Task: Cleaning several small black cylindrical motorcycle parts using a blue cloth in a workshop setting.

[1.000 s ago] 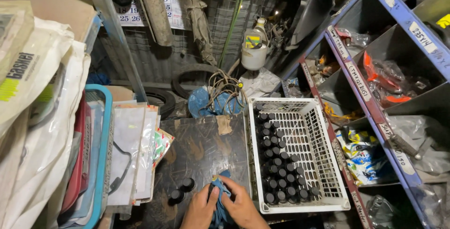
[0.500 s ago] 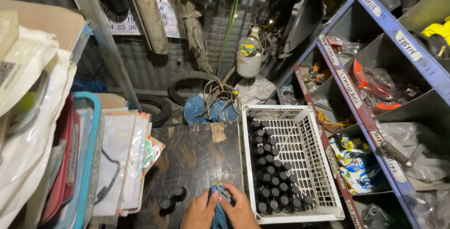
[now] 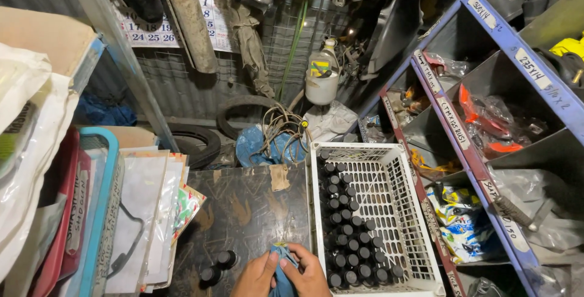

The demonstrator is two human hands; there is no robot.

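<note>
At the bottom edge my left hand [image 3: 254, 277] and my right hand [image 3: 304, 274] are closed together around a blue cloth [image 3: 283, 280] over a dark table [image 3: 243, 212]. Whatever is inside the cloth is hidden. Two small black capped bottles [image 3: 219, 266] stand on the table just left of my left hand. Right of my right hand sits a white plastic crate [image 3: 395, 212] with several black capped bottles [image 3: 350, 236] packed along its left side.
Stacked plastic sleeves and papers [image 3: 146, 218] and a blue-rimmed tray [image 3: 100, 212] lie at left. Blue metal shelving [image 3: 486, 120] with bagged parts fills the right. Behind the table are tyres [image 3: 194, 142], tangled wires [image 3: 280, 130] and a white jug [image 3: 321, 78].
The view has tilted up, so my hands now sit lower in the picture. They keep hold of the blue cloth in the same spot beside the crate.
</note>
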